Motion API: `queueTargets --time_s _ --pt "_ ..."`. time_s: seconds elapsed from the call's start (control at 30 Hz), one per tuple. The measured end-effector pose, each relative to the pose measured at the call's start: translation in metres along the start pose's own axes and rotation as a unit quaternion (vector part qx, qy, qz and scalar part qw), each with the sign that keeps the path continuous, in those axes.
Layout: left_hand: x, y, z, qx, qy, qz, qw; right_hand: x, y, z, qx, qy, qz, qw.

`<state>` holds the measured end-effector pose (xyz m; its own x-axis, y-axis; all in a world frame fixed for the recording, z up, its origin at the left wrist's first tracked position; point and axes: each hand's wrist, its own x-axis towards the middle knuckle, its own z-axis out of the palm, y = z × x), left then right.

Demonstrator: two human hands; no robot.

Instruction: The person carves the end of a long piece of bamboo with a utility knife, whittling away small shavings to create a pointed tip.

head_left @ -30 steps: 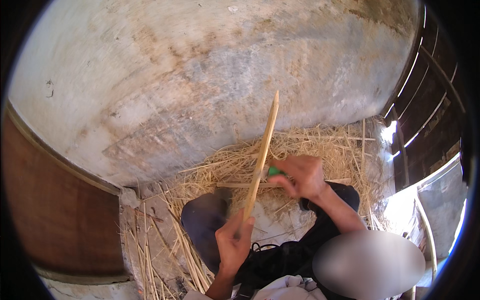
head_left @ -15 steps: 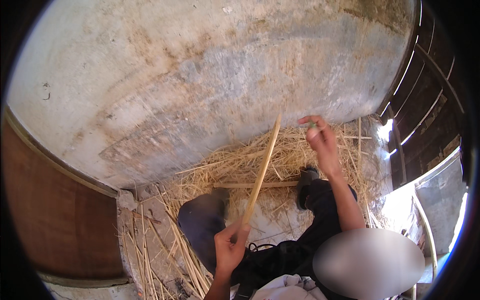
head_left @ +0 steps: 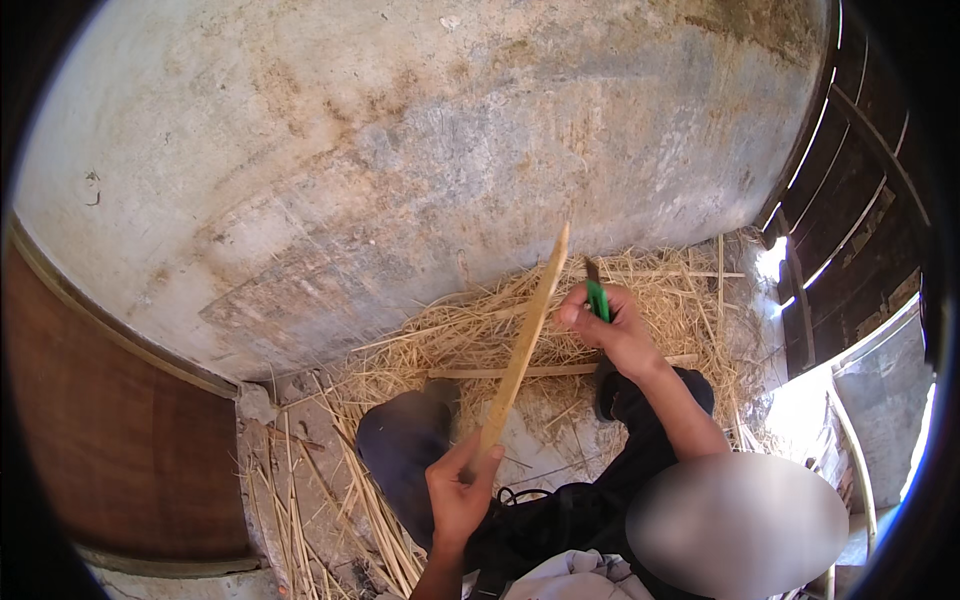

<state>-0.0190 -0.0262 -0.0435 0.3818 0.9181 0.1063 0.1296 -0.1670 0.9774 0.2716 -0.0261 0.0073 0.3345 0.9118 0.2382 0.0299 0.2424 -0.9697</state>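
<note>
A long, pale yellow bamboo strip (head_left: pixel 527 345) slants upward in front of me, its far tip tapered to a point. Near its lower end, my left hand (head_left: pixel 462 492) is closed around it. My right hand (head_left: pixel 612 322) grips a knife with a green handle (head_left: pixel 597 298), and its short, dark blade points up and away from me. The knife is just right of the strip's upper half. My right fingertips come close to the strip's edge; whether they touch it I cannot tell.
Shavings (head_left: pixel 480 315) are heaped along the foot of a stained wall (head_left: pixel 420 180). A flat stick (head_left: pixel 530 371) lies across the floor between my feet. Several long bamboo strips (head_left: pixel 370 510) lie to my left, beside a brown panel (head_left: pixel 120 430). Dark boards (head_left: pixel 850 200) stand at right.
My right hand has come down and left, closer to the bamboo strip, and the green-handled knife now shows plainly. The strip has tilted slightly to the right in my left hand.
</note>
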Motion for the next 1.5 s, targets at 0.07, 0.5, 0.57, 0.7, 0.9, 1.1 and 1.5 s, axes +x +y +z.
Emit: queueTargets --time_s 0.07,0.5,0.57,0.7,0.9,1.1,1.5 --pt "0.000 -0.008 -0.002 0.000 -0.007 0.013 1.000 0.002 0.000 -0.006 0.109 0.025 0.020 0.994" --pt "0.002 0.012 -0.018 -0.183 -0.080 -0.136 0.970 0.006 -0.004 -0.004 -0.209 0.177 -0.158 0.949" --pt "0.001 0.003 -0.014 -0.148 -0.069 -0.099 0.982 0.001 0.000 -0.002 -0.214 0.114 -0.212 0.947" --pt "0.004 0.001 -0.011 -0.114 -0.043 -0.082 0.989 -0.005 -0.001 0.013 -0.317 -0.026 -0.267 0.910" --pt "0.013 0.020 -0.002 -0.088 0.003 -0.042 0.995 -0.013 0.007 0.025 -0.357 -0.122 -0.341 0.861" --pt "0.019 0.026 0.002 -0.045 0.046 0.039 0.997 -0.017 0.005 0.037 -0.368 -0.104 -0.359 0.852" --pt "0.018 0.033 0.001 0.026 0.049 0.051 0.997 -0.020 0.002 0.035 -0.397 -0.048 -0.332 0.855"
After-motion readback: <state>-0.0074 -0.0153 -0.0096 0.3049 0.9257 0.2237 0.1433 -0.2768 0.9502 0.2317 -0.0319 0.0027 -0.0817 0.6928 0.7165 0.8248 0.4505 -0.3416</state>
